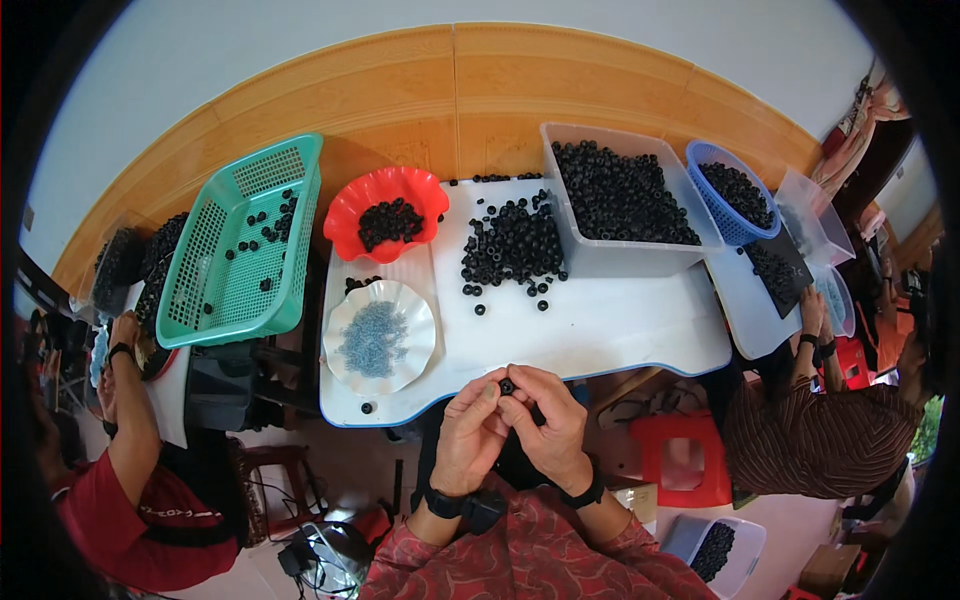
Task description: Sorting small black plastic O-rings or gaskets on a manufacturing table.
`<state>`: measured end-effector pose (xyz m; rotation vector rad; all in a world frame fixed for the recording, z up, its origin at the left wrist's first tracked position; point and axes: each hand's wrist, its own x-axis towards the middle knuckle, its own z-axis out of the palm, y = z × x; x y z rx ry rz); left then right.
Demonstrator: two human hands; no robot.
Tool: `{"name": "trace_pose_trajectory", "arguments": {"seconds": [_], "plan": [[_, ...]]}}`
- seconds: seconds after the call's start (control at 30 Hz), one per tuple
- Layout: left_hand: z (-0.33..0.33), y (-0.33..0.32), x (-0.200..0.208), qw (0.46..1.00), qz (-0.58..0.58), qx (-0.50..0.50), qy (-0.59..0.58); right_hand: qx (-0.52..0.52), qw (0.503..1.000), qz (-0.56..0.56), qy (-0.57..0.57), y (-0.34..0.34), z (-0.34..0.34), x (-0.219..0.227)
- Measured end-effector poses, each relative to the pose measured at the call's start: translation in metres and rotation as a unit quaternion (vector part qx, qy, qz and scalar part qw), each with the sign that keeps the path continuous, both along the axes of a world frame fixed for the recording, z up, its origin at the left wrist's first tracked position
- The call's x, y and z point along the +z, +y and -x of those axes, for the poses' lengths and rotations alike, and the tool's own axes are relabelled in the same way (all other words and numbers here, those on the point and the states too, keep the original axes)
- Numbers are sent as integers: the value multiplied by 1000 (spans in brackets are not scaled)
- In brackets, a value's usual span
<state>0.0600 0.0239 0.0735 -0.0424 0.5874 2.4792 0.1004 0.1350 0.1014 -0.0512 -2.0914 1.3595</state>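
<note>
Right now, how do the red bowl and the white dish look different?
The red bowl holds chunky black pieces; the white dish holds tiny, pale blue bits. The red bowl looks deeper, the white dish flatter. Both have wavy rims.

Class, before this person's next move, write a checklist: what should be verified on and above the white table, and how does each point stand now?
1. Black piece secured: ok, held between the left hand and the right hand.
2. Opening of that piece free: cannot tell, too small and partly covered.
3. White plate holding the blue-grey bits: ok, it sits on the table's left part.
4. Loose black pieces contained: not ok, they lie heaped on the tabletop beside the clear bin.
5. Front edge free of strays: not ok, a stray piece lies near it, below the plate.
</note>
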Motion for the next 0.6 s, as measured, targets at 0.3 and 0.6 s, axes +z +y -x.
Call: {"name": "trace_pose_trajectory", "arguments": {"seconds": [0.3,0.6], "plan": [[-1,2,-5,999,10,21,34,28,999,-28,28,3,2,-7],[-5,0,-3,999,20,32,-6,90,996,4,-11,10,4,-7]]}}
